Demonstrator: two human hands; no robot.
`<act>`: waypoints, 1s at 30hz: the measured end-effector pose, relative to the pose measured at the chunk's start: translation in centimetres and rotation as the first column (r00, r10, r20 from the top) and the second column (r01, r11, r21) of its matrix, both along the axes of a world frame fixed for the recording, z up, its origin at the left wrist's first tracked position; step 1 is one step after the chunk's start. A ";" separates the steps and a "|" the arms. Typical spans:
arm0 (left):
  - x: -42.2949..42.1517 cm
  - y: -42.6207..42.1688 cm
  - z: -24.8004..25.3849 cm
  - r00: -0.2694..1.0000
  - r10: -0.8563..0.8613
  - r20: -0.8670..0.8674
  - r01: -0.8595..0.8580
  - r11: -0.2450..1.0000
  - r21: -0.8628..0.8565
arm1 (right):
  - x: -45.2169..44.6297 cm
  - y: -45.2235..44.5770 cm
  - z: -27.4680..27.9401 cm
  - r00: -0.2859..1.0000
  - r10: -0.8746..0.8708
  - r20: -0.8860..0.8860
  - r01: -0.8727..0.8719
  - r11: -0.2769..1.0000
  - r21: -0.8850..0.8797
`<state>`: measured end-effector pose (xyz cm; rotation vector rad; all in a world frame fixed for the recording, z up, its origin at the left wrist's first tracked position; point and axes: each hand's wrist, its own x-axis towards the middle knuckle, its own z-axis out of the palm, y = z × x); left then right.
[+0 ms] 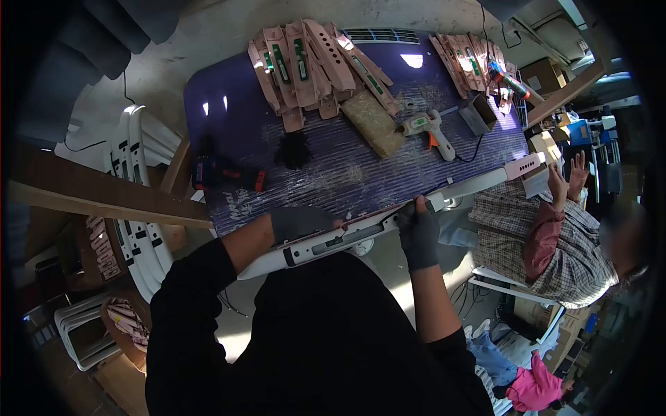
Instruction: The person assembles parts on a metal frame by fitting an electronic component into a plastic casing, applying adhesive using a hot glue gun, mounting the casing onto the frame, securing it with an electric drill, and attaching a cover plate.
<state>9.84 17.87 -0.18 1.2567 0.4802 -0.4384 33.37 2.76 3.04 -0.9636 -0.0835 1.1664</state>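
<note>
A long white curved bar (479,184) lies across my lap and along the near edge of the purple table. My left hand (302,223), in a dark grey glove, rests on the bar's left part, its fingertips at the bar's upper edge. Gloved as well, my right hand (418,236) closes around the bar right of its middle, thumb and fingers near the end of a recessed slot. A pink end piece (522,166) with a row of holes sits at the bar's far right end. Beyond the bar, a small black pile (293,150) lies on the table.
On the purple table (229,132) are pink parts (298,66), a yellowish block (373,123), a glue gun (431,132), a drill (225,173) and another drill (510,82). A co-worker in a checked top (517,236) is at the right. White bars (139,243) stand left.
</note>
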 end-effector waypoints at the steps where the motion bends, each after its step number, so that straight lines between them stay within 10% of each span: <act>1: 0.0 0.1 0.6 1.000 -0.005 -0.008 0.005 1.000 -0.015 | -0.1 0.0 0.2 0.999 0.018 0.050 -0.017 0.999 -0.035; 6: 0.1 0.2 4.6 0.983 -0.165 -0.080 0.177 0.966 0.188 | -1.0 -1.1 3.9 0.913 0.262 0.311 -0.302 0.949 0.089; 8: 0.2 0.3 4.2 0.981 -0.189 -0.040 0.193 0.965 0.179 | 0.3 -1.8 4.3 0.719 0.647 0.253 -0.661 0.749 -0.037; 11: 0.5 0.2 3.1 0.985 -0.170 -0.034 0.173 0.968 0.183 | -1.1 -1.9 5.9 0.380 0.735 0.561 -0.584 0.661 -0.471; 15: 0.9 0.3 3.4 0.986 -0.161 -0.034 0.165 0.970 0.180 | -1.9 -3.2 6.0 0.543 0.648 0.534 -0.481 0.762 -0.434; 24: 0.9 0.1 4.6 0.991 -0.122 -0.049 0.126 0.987 0.098 | -3.1 -4.1 5.1 0.102 0.644 0.758 -0.276 0.750 -0.601; 30: 0.8 -0.3 4.2 0.994 -0.099 -0.042 0.102 0.991 0.083 | -5.3 -3.1 4.9 -0.424 0.612 0.667 -0.207 0.652 -0.729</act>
